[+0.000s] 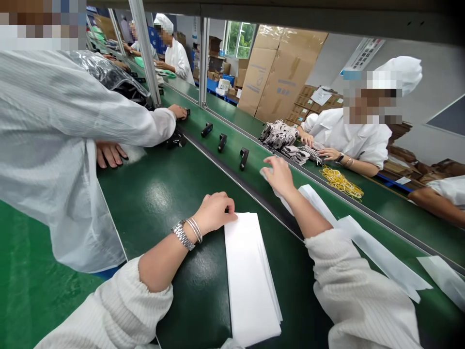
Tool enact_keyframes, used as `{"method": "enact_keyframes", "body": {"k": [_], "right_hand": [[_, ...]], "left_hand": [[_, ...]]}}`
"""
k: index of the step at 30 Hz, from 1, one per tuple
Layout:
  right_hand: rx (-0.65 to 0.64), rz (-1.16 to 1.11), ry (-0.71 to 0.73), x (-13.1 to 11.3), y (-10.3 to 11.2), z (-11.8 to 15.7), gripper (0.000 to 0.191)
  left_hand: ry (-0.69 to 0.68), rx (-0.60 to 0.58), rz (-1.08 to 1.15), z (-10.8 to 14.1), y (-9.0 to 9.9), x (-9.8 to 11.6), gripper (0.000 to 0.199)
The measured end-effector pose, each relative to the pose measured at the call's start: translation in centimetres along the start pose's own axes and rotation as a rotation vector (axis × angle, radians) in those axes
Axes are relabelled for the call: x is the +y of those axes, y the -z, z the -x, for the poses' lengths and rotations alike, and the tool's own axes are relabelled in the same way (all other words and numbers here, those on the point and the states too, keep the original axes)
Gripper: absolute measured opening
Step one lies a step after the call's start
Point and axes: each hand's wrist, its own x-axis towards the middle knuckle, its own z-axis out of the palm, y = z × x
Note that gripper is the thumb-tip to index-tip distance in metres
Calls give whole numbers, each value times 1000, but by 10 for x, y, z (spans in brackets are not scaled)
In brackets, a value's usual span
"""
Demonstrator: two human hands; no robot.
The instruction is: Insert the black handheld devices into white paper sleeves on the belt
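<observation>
My left hand (215,211) has its fingers curled at the top corner of a stack of long white sheets (250,281), pinching its top edge. The stack lies flat on the green table, its sheets slightly fanned along the right side. Over the green belt, my right hand (280,178) is held with thumb and index finger apart. Beneath it lies a thin white strip (284,199), partly covered by the hand and wrist. Just beyond the fingertips stands a small black device (244,159), with more black devices (222,142) (207,129) farther up the belt.
More white strips (385,257) lie along the belt at right. A co-worker at left reaches an arm (145,126) across the table. Opposite, another person handles grey bundled cords (279,134) beside yellow rubber bands (341,182). A metal post (144,53) stands at the belt.
</observation>
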Motion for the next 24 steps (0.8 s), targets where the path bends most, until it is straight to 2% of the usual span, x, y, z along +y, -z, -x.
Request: {"method": "enact_keyframes", "body": {"k": [3,5,7,10,11,13,15,18,20,24], "right_hand": [[-191,-8,16,-22,-34,-16,50],[-275,-5,-40,-34,-57,-27,52],[-277,-37,-146,-36,-74,-38,41],[-182,-274,-330,-24,-88,-48,15],[-153,-355,-370,-18,-89,-49,12],[-132,-440,-411,-9,-85,-43,19],[-114,-561,-418,-5,-74,-26,33],[-85,-1077,-358,-11,-45,14,64],[-151,-1310,-275,-21,-21,43,83],[-180,-1388,-255,-43,11,80,97]], "left_hand": [[-69,-7,-25,1,-3,2,14],[-70,6,-51,1,-4,1,16],[-45,12,-61,1,-3,-1,15],[0,-33,-61,1,-1,-3,25],[7,-57,-68,0,0,-4,26],[2,-84,-86,-1,0,-3,18],[-30,-55,-105,-2,-1,-1,14],[-106,32,-142,-3,-4,1,25],[-157,74,-133,-3,-7,2,26],[-242,141,-39,-2,-9,3,9]]}}
